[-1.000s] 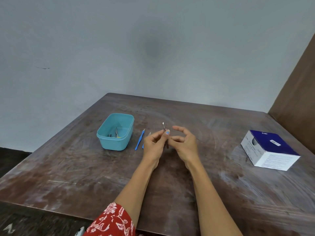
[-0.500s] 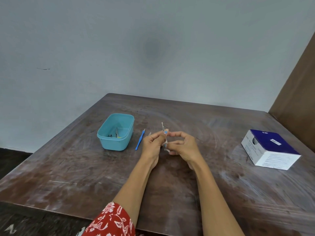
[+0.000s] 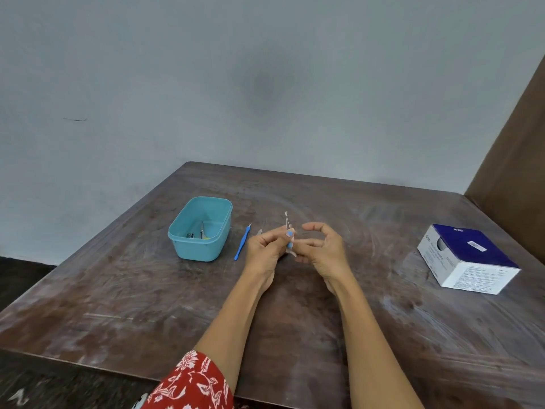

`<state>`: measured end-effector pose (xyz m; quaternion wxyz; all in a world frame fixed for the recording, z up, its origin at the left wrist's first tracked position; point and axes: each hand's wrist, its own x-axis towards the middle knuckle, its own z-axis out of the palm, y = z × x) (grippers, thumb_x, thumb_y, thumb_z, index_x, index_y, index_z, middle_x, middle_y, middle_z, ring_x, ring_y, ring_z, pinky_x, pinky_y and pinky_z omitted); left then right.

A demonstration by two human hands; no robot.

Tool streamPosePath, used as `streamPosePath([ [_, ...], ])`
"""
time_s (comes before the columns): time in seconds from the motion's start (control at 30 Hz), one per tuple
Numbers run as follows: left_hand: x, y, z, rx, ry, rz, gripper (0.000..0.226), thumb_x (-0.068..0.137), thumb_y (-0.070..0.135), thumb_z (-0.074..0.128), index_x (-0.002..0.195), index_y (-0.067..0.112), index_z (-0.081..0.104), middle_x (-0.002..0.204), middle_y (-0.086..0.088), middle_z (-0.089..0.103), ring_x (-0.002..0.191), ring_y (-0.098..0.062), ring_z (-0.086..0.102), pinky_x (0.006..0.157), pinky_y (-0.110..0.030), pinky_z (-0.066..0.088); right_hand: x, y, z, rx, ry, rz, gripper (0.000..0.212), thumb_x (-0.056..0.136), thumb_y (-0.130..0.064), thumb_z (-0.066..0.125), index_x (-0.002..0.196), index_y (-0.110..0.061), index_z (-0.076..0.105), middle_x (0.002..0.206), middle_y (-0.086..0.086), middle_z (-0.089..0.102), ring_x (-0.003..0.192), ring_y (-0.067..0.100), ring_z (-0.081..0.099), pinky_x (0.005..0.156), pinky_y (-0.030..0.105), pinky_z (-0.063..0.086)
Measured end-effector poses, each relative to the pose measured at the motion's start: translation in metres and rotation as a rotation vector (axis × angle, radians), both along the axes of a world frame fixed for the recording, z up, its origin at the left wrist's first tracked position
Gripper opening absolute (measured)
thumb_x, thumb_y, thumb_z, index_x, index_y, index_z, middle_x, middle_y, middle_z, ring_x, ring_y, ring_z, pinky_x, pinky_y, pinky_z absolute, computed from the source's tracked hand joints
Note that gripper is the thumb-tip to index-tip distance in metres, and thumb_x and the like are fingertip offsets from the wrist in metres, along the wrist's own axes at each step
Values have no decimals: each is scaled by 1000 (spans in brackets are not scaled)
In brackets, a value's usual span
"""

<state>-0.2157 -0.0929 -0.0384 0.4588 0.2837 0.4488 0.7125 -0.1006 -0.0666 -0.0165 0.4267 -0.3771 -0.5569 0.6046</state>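
Over the middle of the table [image 3: 383, 320], in the head view, your left hand [image 3: 264, 249] pinches a slim metal tool [image 3: 286, 221] between thumb and fingertips. Its point stands up and away from you, and its lower end is hidden among the fingers. Your right hand [image 3: 324, 252] sits just beside it, fingers curled toward that lower end. I cannot tell whether it grips the tool, a pale scrap there, or nothing at all.

The likely trouble is the grip. Only 1 light pinch carries so thin a tool, so a twist from your right fingers could roll it out and drop it on the wood. The arched right forefinger is also near the raised point, and closing the 2 hands carelessly could prick it.

To your left stands a teal tub [image 3: 194, 249] with small metal implements [image 3: 202, 231] lying in it. A blue-handled pick [image 3: 241, 245] lies between the tub and your left hand, just beside the knuckles. It is the 1 thing in the way, since a reach to the tub crosses it and could knock it. A blue-and-white box [image 3: 469, 261] sits well apart on your right. A red patterned sleeve [image 3: 194, 382] shows at the near edge.
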Motion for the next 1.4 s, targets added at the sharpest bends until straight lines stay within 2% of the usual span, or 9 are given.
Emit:
streamPosePath([
  [0.13,-3,0,-1,3,-9,26,10,84,2,62,91,1,69,95,-5,68,84,-13,63,81,-31,51,3,-1,-1,-42,-77,77,44,69,7,76,104,-6,53,73,16,68,61,18,67,60,30,59],
  [0.3,-2,-1,-1,6,16,-33,13,84,4,62,93,-3,68,80,-1,73,76,-14,67,77,-33,54,-1,-1,0,23,0,-8,42,72,7,74,103,-11,51,69,11,71,59,19,66,59,28,57],
  [0.4,-1,-3,0,17,43,-59,10,86,3,60,86,0,69,88,1,72,80,-8,69,78,-30,55,0,-1,1,10,0,0,42,72,6,75,103,-8,51,73,15,71,64,23,67,63,31,59],
  [0.53,-3,-1,0,5,29,-37,11,86,0,58,87,1,70,96,-2,71,89,-13,65,87,-35,51,4,-3,2,-48,-60,84,43,71,8,75,103,-6,51,76,18,69,65,21,68,63,33,60],
  [0.73,-2,-3,0,20,46,-66,12,86,2,59,92,-3,67,80,6,74,73,-4,69,73,-25,56,2,-2,4,0,-15,-5,45,70,6,76,105,-7,50,75,16,71,66,24,67,64,31,59],
  [1.07,-2,-4,1,4,32,-42,11,85,1,60,91,-1,69,88,1,73,83,-12,68,86,-38,52,2,-1,3,-24,-38,26,44,69,6,77,103,-6,51,76,17,71,68,26,68,63,31,59],
  [1.2,-1,-4,2,16,-13,-37,12,86,0,58,81,3,69,79,4,74,89,-17,62,92,-38,49,7,-2,2,-106,-63,107,38,71,11,73,99,-3,52,82,22,69,73,26,68,66,34,60],
  [1.3,0,-5,3,28,-46,-48,13,88,1,55,83,1,67,74,2,74,79,-11,68,79,-27,56,11,1,3,-110,25,-24,30,75,12,68,96,-3,53,81,19,69,71,24,68,64,31,60],
  [1.4,3,-7,2,44,8,-72,13,89,2,55,87,-1,67,73,-2,74,74,-12,71,79,-30,57,11,6,4,-100,242,-151,26,79,10,65,96,-6,53,74,13,70,65,19,69,66,30,59],
])
